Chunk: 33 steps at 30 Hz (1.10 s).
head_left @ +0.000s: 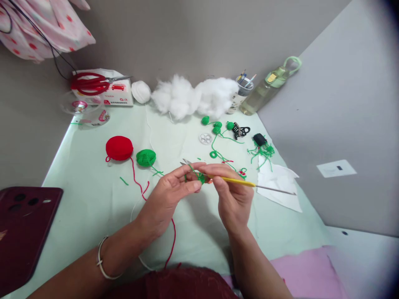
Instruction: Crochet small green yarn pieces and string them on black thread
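Observation:
My left hand (168, 191) pinches a small piece of green crochet work (201, 177) between thumb and fingers. In my right hand (233, 195) is a crochet hook (238, 181) with a yellow handle, its rear metal end sticking out to the right. The hook's front end meets the green work, and my fingers partly hide that spot. Green yarn runs over my left fingers. Just beyond them show the blade tips of scissors (186, 161). A green yarn ball (146, 158) and a red yarn ball (119, 148) lie to the left.
White stuffing (177, 97) lies along the back wall beside a white yarn ball (141, 91). Red scissors (93, 83) rest on a box. A bottle (264, 91) leans at the right. Small green balls (217, 127), a black hair claw (240, 131) and paper (277, 187) lie beyond my right hand.

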Available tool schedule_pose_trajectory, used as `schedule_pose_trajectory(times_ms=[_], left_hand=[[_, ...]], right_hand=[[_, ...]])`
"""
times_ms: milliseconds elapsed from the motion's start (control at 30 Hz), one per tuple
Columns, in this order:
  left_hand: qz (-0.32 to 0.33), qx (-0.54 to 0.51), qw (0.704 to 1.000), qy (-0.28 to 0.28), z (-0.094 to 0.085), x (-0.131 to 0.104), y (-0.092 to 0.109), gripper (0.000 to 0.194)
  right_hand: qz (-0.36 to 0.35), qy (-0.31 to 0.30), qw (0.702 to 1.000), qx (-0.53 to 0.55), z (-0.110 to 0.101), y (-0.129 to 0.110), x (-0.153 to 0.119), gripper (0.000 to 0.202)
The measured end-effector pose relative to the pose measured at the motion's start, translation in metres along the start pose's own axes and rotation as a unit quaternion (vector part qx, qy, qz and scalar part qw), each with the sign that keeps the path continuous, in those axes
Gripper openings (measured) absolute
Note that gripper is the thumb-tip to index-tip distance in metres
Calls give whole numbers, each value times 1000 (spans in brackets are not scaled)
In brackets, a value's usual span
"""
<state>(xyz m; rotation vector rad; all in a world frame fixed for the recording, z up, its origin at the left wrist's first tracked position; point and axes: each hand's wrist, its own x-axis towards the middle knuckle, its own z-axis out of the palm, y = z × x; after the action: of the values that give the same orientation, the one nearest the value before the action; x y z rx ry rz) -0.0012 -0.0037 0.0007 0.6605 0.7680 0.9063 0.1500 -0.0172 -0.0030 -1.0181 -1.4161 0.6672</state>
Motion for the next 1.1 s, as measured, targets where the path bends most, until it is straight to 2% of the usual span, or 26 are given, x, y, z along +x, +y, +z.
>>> schedule_pose_trajectory(times_ms=[133,233,300,367,467,567,667,733,800,867,933,1000,1100], left_hand=[[11,4,1000,17,-1,1,-2,36],[-3,-38,999,18,-3,2,-4,40],[-23,-74,997,5,-4,3,-5,35],[-39,-97,995,-1,-6,4,-5,30],[-42,-98,994,8,-8,5,-2,26],[-27,-76,997,19,-8,5,0,25],[16,-35,998,45,-5,3,0,33],[55,-1,996,68,-1,0,-2,44],[72,11,995,74,3,-2,-5,52],[44,-16,998,52,4,-3,-7,52],[-16,-68,998,8,3,-1,-8,43],[-59,-115,991,-24,-1,2,-5,31],[-57,-137,989,-19,-7,6,0,24]], right_hand=[[-48,-24,996,-66,3,1,-8,25],[-143,-26,971,-190,5,2,-15,34],[-167,-17,962,-213,5,2,-16,35],[-122,1,979,-162,4,1,-13,30],[-20,43,999,-19,0,0,-4,20],[59,57,991,104,-3,2,3,16],[97,34,986,128,-2,3,3,18],[59,17,997,49,2,4,-2,18],[-37,13,994,-98,6,6,-9,20],[-146,16,964,-221,9,7,-16,27],[-193,27,949,-248,9,9,-17,31],[-150,43,970,-186,5,8,-13,27],[-18,69,997,-17,-3,5,-2,21]])
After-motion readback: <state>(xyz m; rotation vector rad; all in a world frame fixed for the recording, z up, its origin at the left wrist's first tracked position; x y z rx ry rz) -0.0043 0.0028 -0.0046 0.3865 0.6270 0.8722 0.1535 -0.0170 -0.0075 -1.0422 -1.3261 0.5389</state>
